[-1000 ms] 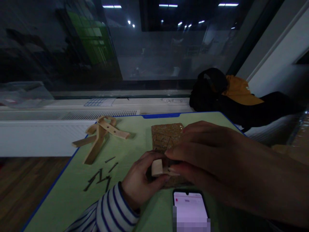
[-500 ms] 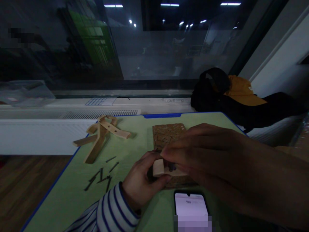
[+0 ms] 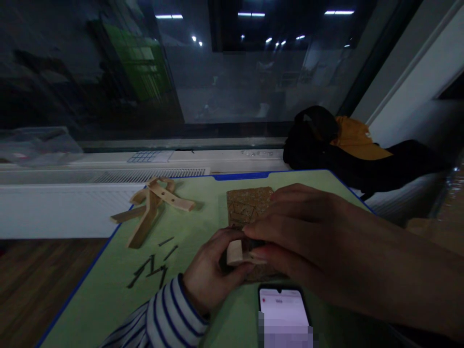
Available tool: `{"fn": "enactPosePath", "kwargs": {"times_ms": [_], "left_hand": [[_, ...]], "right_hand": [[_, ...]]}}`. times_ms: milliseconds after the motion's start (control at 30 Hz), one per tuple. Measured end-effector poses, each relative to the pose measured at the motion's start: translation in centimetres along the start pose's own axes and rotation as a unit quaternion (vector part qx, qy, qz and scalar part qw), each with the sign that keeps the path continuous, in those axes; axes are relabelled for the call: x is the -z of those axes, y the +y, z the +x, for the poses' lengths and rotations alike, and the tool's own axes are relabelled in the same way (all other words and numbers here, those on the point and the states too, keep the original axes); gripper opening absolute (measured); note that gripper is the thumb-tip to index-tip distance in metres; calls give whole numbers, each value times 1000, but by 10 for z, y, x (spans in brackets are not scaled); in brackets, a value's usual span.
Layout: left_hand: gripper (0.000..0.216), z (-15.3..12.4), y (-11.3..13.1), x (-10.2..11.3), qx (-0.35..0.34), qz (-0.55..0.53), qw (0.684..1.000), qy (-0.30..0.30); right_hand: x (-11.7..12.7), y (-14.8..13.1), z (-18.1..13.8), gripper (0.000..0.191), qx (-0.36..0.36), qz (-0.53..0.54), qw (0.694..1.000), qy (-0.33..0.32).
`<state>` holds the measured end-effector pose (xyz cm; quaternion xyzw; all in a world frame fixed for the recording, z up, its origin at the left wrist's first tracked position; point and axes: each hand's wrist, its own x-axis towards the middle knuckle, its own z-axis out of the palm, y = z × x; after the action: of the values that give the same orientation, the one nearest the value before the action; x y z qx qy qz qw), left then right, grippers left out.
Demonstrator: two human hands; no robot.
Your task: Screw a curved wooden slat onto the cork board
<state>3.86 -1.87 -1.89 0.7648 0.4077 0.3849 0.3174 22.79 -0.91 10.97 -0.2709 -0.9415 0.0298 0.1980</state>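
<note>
At the far left of the green table (image 3: 94,309) lay a heap of bent wooden pieces (image 3: 141,224). I counted at least four, but they overlapped too much to be sure; one showed two dark holes. In front of them were scattered about seven screws (image 3: 166,241), some crossing in a dim tangle. Next came the left hand (image 3: 210,273), its fingers and thumb closed around one wooden block (image 3: 235,252), pale, smooth and blunt-ended, held just above the near part of one brown speckled slab (image 3: 249,198) marked with thin lines. The rest of the block ran out of sight under the other hand. Nearer me was one phone (image 3: 284,304), its lit screen blurred into squares below and its bottom cut off. The right hand (image 3: 295,227) arched over the block, fingertips bent down at it; whether they pinched anything, I couldn't tell.
</note>
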Motion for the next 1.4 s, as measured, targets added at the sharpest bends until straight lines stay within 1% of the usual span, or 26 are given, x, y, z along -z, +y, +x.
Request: {"fn": "enactPosePath", "kwargs": {"times_ms": [67, 133, 167, 200, 233, 333, 433, 533, 633, 733, 800, 900, 967, 1033, 1133, 1233, 1300, 1400], "left_hand": [[43, 1, 7, 2, -6, 7, 1000, 8], [43, 4, 17, 5, -19, 12, 999, 38], [37, 6, 23, 6, -26, 10, 998, 55], [28, 8, 29, 7, -35, 2, 997, 75], [23, 10, 34, 7, -44, -3, 994, 97], [18, 14, 43, 6, -48, -5, 987, 156], [16, 16, 43, 5, -36, -4, 984, 177], [12, 17, 42, 7, -41, 3, 985, 170], [11, 21, 41, 10, -50, 8, 988, 148], [10, 26, 41, 13, -58, -11, 993, 107], [9, 29, 39, 15, -57, -41, 994, 83], [10, 31, 37, 17, -47, -76, 994, 66], [10, 32, 35, 19, -43, -90, 993, 57], [8, 32, 35, 21, -44, -97, 993, 52], [6, 32, 36, 24, -45, -94, 994, 44], [9, 33, 36, 24, -58, -84, 994, 36], [13, 33, 35, 24, -71, -73, 994, 43], [21, 31, 35, 22, -75, -18, 995, 68]], "right_hand": [[3, -1, 2, 16, -5, 7, 999, -31], [6, -3, 4, 15, -17, 5, 998, -60], [7, -4, 4, 16, -17, 2, 998, -68], [8, -5, 4, 18, -14, -1, 997, -70], [8, -5, 4, 20, -9, -6, 998, -68], [6, -5, 3, 20, 3, -25, 999, -46], [4, -4, 3, 22, -4, -33, 999, -37], [4, -4, 3, 28, -6, -17, 999, -37], [6, -3, 3, 32, 17, 5, 999, -34], [7, -1, 3, 27, 35, 25, 998, -54], [5, 1, 4, 21, 33, 36, 997, -53], [2, 2, 5, 13, 24, 31, 998, -44], [1, 2, 6, 14, 20, 10, 999, -44], [2, 0, 6, 15, 21, -2, 999, -37], [5, -2, 6, 18, 19, 9, 1000, -17], [9, -2, 6, 24, 24, 32, 999, -27], [11, 0, 5, 28, 32, 44, 998, -40], [11, 2, 4, 25, 28, 50, 998, -40]]}}
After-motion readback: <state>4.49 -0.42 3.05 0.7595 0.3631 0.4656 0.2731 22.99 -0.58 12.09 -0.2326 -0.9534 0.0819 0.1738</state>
